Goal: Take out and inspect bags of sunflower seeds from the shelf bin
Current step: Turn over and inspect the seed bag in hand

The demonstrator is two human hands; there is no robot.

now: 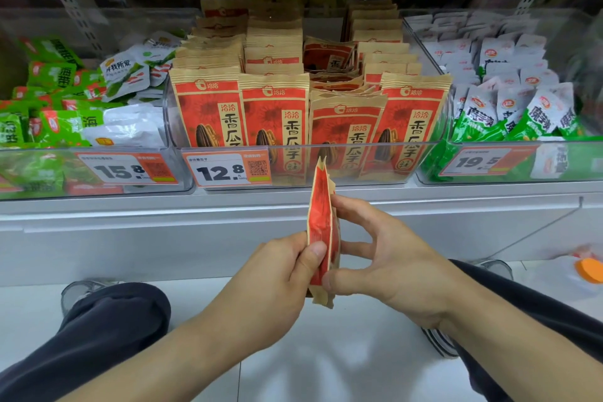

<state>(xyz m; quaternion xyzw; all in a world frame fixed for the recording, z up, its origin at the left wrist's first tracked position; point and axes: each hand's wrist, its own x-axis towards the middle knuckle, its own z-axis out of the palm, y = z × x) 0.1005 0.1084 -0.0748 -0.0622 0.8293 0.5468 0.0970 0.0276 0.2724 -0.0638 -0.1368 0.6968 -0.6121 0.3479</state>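
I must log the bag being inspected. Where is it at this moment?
In the head view, the bag is edge-on at centre, outside and below the seed bin, pinched between the left hand and right hand.

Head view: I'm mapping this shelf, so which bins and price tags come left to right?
Clear bin of green and white packets tagged 15.8 → clear bin of red-and-tan sunflower seed bags tagged 12.8 → clear bin of white-and-green packets tagged 19.5.
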